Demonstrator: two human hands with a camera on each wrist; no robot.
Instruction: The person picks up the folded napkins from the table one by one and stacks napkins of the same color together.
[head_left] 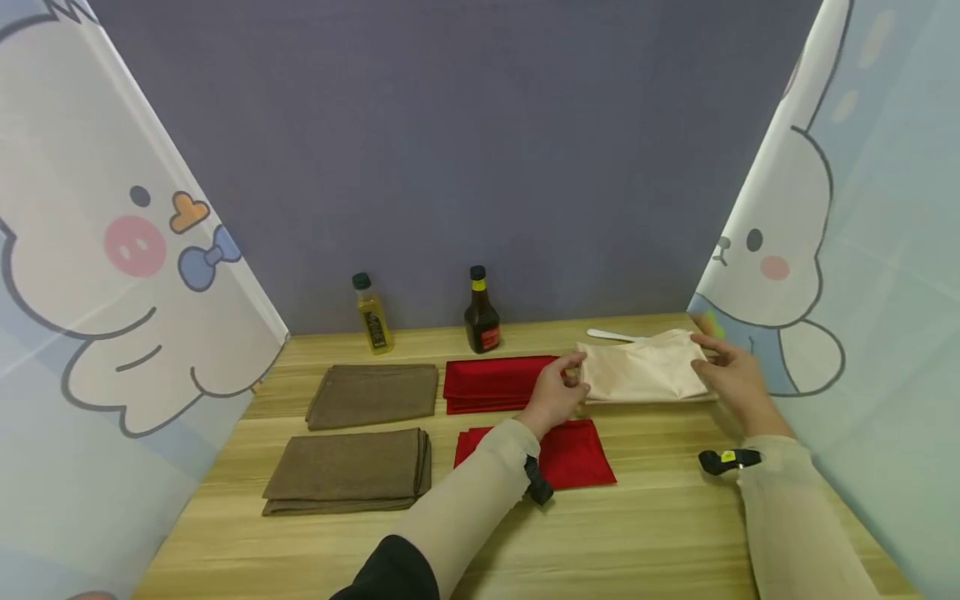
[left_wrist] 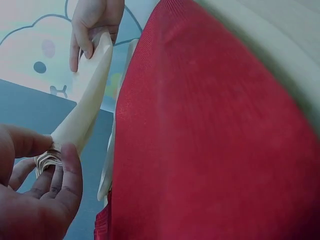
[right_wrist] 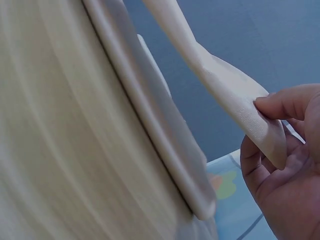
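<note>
A folded cream cloth [head_left: 641, 368] is stretched level between the two hands. My left hand [head_left: 553, 396] pinches its left end, where several stacked layers show in the left wrist view. At the opposite end my right hand [head_left: 738, 385] grips the cloth [right_wrist: 240, 102] between thumb and fingers. Beneath it, a second folded cream cloth [right_wrist: 150, 112] lies on the table, a gap showing between the two in the right wrist view. In the head view the raised cloth hides most of the lower one. A folded red cloth [head_left: 573, 457] lies below my left forearm.
Another folded red cloth [head_left: 491, 385] and two folded brown cloths [head_left: 378, 396] [head_left: 348, 468] lie to the left. At the back stand a yellow oil bottle [head_left: 375, 321] and a dark sauce bottle [head_left: 482, 321]. A white handle [head_left: 611, 335] pokes out behind the cream cloths. Printed curtains flank the wooden table [head_left: 637, 533].
</note>
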